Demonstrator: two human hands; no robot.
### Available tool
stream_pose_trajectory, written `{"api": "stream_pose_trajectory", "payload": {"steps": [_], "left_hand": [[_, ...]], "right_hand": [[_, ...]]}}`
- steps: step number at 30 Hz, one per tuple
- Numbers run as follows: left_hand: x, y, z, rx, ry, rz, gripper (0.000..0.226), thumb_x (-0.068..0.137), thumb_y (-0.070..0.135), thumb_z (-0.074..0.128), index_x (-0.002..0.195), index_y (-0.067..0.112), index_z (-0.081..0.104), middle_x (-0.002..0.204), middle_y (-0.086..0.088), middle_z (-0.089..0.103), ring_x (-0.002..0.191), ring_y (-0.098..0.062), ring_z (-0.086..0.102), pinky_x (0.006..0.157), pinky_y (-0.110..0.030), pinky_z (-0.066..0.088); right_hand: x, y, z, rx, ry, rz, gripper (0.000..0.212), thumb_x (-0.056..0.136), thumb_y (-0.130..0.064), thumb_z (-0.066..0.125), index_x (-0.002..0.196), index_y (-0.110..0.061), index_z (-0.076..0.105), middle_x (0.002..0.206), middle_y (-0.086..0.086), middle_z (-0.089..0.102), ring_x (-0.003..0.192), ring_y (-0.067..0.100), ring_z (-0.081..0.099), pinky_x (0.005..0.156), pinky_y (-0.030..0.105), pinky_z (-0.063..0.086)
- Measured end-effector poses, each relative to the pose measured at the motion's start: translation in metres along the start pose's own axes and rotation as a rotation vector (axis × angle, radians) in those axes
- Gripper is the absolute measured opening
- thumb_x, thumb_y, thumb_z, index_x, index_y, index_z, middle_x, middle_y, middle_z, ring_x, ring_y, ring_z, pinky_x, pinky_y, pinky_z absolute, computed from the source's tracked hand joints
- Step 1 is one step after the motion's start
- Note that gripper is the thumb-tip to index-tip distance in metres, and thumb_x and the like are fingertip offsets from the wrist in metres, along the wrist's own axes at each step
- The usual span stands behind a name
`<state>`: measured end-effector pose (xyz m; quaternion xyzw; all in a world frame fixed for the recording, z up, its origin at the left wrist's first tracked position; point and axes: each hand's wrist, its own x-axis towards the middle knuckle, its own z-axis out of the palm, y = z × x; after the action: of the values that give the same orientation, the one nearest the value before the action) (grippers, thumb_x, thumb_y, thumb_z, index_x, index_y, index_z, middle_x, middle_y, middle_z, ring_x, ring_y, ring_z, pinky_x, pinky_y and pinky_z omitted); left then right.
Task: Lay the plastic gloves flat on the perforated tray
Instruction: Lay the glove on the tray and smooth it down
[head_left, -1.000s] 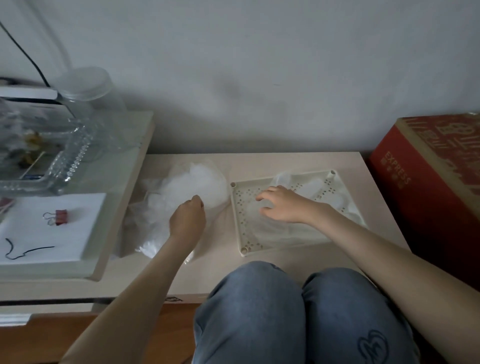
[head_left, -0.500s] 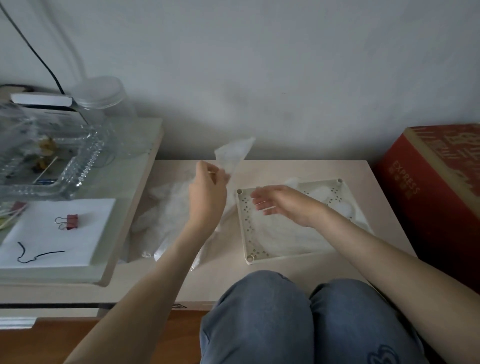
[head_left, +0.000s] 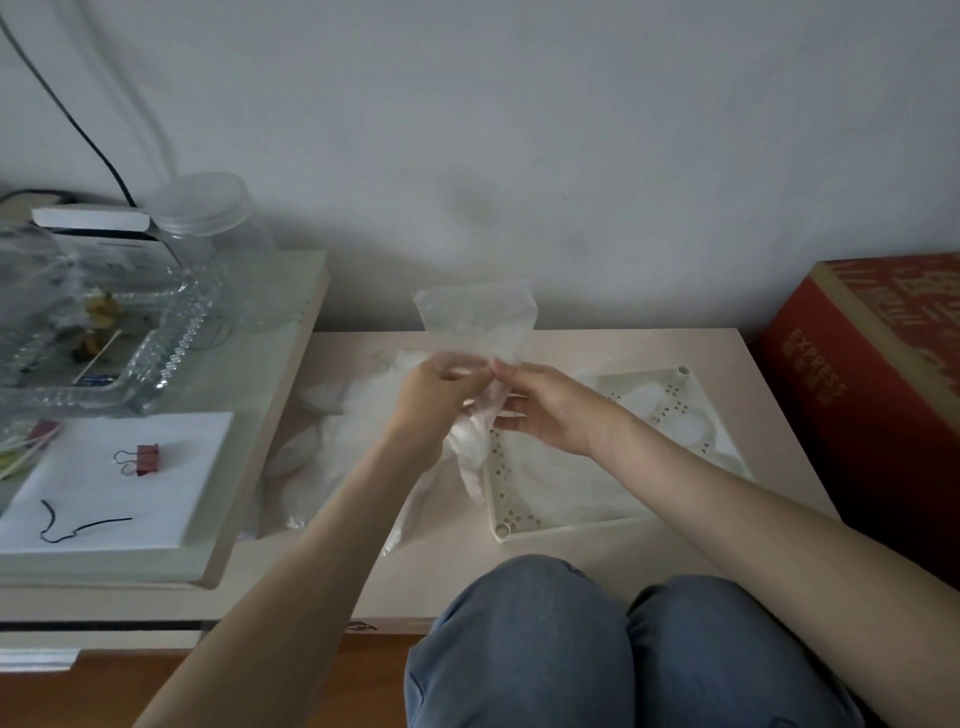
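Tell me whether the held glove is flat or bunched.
Bunched, not laid: left hand and right hand pinch the glove in mid-air, its ends fanning above and below.

Entry: red cardboard box (head_left: 872, 374), right of the perforated tray (head_left: 511, 519). We read one word, "EXPRESS", in pale capitals on its side face. Smaller characters beneath that word, and gold print on the box top, we cannot make out.

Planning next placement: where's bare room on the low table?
Bare: table strip between tray front and knees; strip behind tray by wall. Crowded: glove pile left of tray; left hand and right hand hold a glove over the gap.
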<state>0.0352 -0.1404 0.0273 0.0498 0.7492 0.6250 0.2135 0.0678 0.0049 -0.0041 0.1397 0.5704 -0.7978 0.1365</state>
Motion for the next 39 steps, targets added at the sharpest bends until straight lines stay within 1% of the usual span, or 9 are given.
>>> {"api": "stream_pose_trajectory", "payload": {"steps": [5, 12, 14, 18, 21, 25, 32, 36, 39], "left_hand": [[0.003, -0.002, -0.026, -0.02, 0.189, 0.001, 0.034, 0.104, 0.031, 0.036, 0.101, 0.017, 0.067, 0.077, -0.002, 0.06, 0.076, -0.016, 0.06, 0.073, -0.026, 0.052], [0.009, -0.002, -0.072, -0.293, 0.444, 0.048, 0.033, 0.102, 0.026, 0.044, 0.084, 0.014, 0.07, 0.088, -0.006, 0.071, 0.084, -0.019, 0.068, 0.081, -0.03, 0.056], [0.009, -0.002, -0.079, -0.403, 0.398, 0.061, 0.03, 0.102, 0.02, 0.045, 0.088, 0.009, 0.069, 0.086, -0.009, 0.071, 0.081, -0.019, 0.069, 0.079, -0.029, 0.057], [0.011, 0.0, -0.081, -0.738, 0.203, 0.034, 0.024, 0.102, 0.012, 0.042, 0.091, 0.006, 0.062, 0.078, -0.01, 0.073, 0.076, -0.022, 0.072, 0.075, -0.033, 0.06], [0.014, 0.005, -0.068, -1.029, 0.02, -0.009, 0.033, 0.103, 0.014, 0.037, 0.084, 0.003, 0.062, 0.076, -0.01, 0.071, 0.081, -0.02, 0.072, 0.075, -0.032, 0.06], [0.014, 0.014, -0.039, -1.079, -0.124, -0.025, 0.038, 0.103, 0.025, 0.035, 0.096, 0.007, 0.068, 0.088, -0.006, 0.073, 0.079, -0.016, 0.071, 0.073, -0.027, 0.058], [0.015, -0.002, 0.012, -1.042, -0.258, -0.025, 0.017, 0.09, 0.014, 0.047, 0.105, 0.009, 0.054, 0.092, -0.006, 0.064, 0.072, -0.012, 0.066, 0.066, -0.023, 0.055], [0.019, -0.018, 0.016, -1.083, -0.333, -0.135, 0.026, 0.083, 0.026, 0.056, 0.104, 0.012, 0.061, 0.114, -0.012, 0.064, 0.103, -0.027, 0.062, 0.096, -0.042, 0.048], [0.029, -0.03, 0.018, -0.863, -0.39, -0.289, 0.06, 0.078, 0.057, 0.051, 0.109, 0.007, 0.062, 0.11, -0.015, 0.067, 0.096, -0.029, 0.065, 0.084, -0.04, 0.054]], "right_hand": [[0.026, 0.001, 0.015, -0.116, 0.146, -0.077, 0.012, 0.096, -0.013, 0.055, 0.094, -0.003, 0.062, 0.08, 0.008, 0.064, 0.073, 0.022, 0.062, 0.066, 0.03, 0.052], [0.067, 0.024, 0.054, -0.219, 0.082, 0.106, 0.019, 0.094, -0.012, 0.057, 0.076, -0.009, 0.056, 0.071, 0.007, 0.055, 0.063, 0.017, 0.054, 0.058, 0.024, 0.05], [0.072, 0.024, 0.06, -0.378, 0.169, 0.142, 0.017, 0.091, -0.017, 0.063, 0.097, -0.006, 0.052, 0.089, 0.006, 0.055, 0.077, 0.015, 0.056, 0.071, 0.026, 0.05], [0.064, 0.003, 0.054, -0.762, 0.365, -0.065, 0.076, 0.087, -0.023, 0.065, 0.148, -0.006, 0.023, 0.148, 0.01, 0.034, 0.137, 0.024, 0.033, 0.109, 0.035, 0.031], [0.036, -0.02, 0.051, -0.28, -0.005, -0.087, 0.042, 0.097, -0.037, 0.046, 0.133, -0.016, 0.048, 0.13, -0.005, 0.053, 0.116, 0.0, 0.053, 0.102, 0.021, 0.038], [0.009, -0.021, 0.034, 0.095, -0.266, 0.05, 0.043, 0.088, -0.046, 0.043, 0.107, -0.019, 0.069, 0.096, -0.001, 0.071, 0.086, 0.013, 0.068, 0.075, 0.024, 0.053], [-0.013, -0.017, -0.019, 0.286, -0.119, -0.091, 0.031, 0.067, -0.025, 0.082, 0.092, -0.011, 0.07, 0.091, 0.008, 0.067, 0.076, 0.02, 0.067, 0.063, 0.034, 0.057], [-0.039, -0.023, -0.064, 0.104, 0.055, -0.127, 0.012, 0.083, -0.008, 0.052, 0.078, -0.004, 0.063, 0.075, 0.011, 0.071, 0.066, 0.023, 0.068, 0.057, 0.032, 0.055], [-0.057, -0.022, -0.102, -0.158, 0.209, -0.05, 0.015, 0.088, 0.005, 0.05, 0.08, -0.007, 0.05, 0.074, 0.007, 0.07, 0.055, 0.02, 0.063, 0.045, 0.028, 0.049]]}}
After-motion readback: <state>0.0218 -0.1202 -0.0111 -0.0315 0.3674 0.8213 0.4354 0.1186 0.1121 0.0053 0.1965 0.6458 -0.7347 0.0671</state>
